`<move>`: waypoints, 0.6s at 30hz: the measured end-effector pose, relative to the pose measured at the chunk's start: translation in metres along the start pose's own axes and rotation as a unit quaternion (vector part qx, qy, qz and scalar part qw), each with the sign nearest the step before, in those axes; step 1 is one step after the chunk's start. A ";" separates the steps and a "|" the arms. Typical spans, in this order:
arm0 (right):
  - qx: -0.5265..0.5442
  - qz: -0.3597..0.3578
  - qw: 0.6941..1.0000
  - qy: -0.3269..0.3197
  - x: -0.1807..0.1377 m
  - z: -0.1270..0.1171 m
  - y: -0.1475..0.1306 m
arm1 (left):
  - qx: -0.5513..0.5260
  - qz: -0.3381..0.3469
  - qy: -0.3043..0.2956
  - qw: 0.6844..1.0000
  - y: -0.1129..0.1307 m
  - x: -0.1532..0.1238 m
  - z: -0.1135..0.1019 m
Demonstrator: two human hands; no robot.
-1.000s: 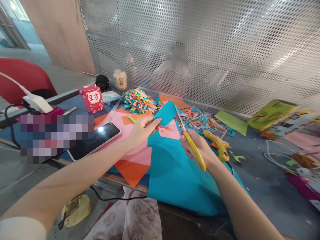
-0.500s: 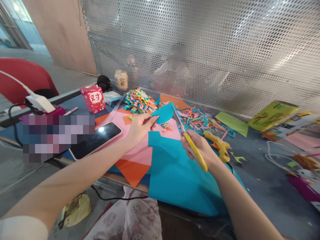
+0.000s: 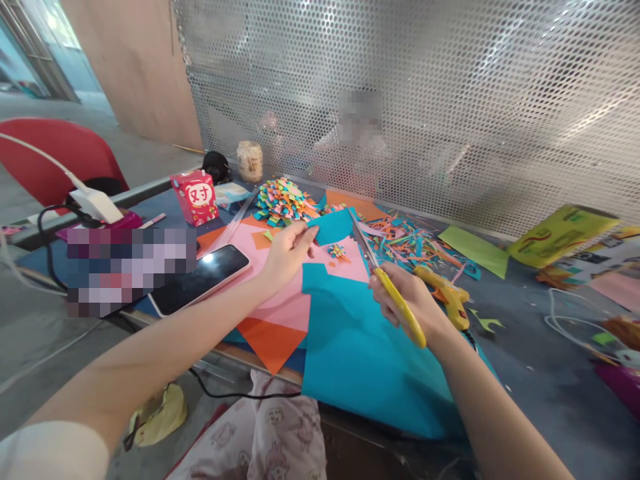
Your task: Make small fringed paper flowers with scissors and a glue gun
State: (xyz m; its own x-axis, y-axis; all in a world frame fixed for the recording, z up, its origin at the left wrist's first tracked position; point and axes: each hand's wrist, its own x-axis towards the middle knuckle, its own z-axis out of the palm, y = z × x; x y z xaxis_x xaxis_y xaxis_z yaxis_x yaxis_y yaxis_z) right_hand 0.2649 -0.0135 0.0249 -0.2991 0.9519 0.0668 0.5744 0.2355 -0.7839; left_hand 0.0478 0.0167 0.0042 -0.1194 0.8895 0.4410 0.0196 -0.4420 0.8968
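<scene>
My left hand point(image 3: 293, 250) pinches the left end of a small blue piece of paper point(image 3: 333, 227) above the table. In my right hand point(image 3: 405, 293) is a pair of scissors with yellow handles point(image 3: 400, 303); its blades meet the right edge of that paper. Below lies a large blue sheet point(image 3: 370, 353), with a notch at its upper left corner. Pink paper point(image 3: 287, 303) and an orange sheet point(image 3: 273, 343) are spread under and beside it. A tiny fringed paper bunch point(image 3: 337, 251) sits on the pink paper beneath the held piece.
A ball of multicoloured paper bits point(image 3: 285, 200) and a heap of paper strips point(image 3: 410, 240) are at the back. A yellow glue gun point(image 3: 447, 300) lies right of my right hand. To the left are a phone point(image 3: 200, 280) and a red packet point(image 3: 195, 197). Perforated metal point(image 3: 425, 100) stands behind.
The whole view has shifted slightly, so the table's things appear further right. My left hand still pinches the blue paper, and the scissors stay at its right edge.
</scene>
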 end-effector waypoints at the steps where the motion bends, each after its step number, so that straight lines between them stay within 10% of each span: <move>1: -0.003 -0.004 1.000 -0.001 0.000 0.000 0.000 | 0.009 0.005 0.001 1.000 0.000 0.000 0.000; 18: -0.002 0.001 1.000 -0.012 -0.001 -0.003 -0.004 | 0.008 0.007 0.024 1.000 0.006 0.001 -0.002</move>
State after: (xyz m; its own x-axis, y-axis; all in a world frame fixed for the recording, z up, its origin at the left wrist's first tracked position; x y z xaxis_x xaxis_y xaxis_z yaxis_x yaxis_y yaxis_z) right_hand 0.2649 -0.0149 0.0294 -0.3157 0.9475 0.0510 0.5774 0.2345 -0.7820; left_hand 0.0462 0.0150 0.0101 -0.1664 0.8762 0.4523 0.0383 -0.4526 0.8909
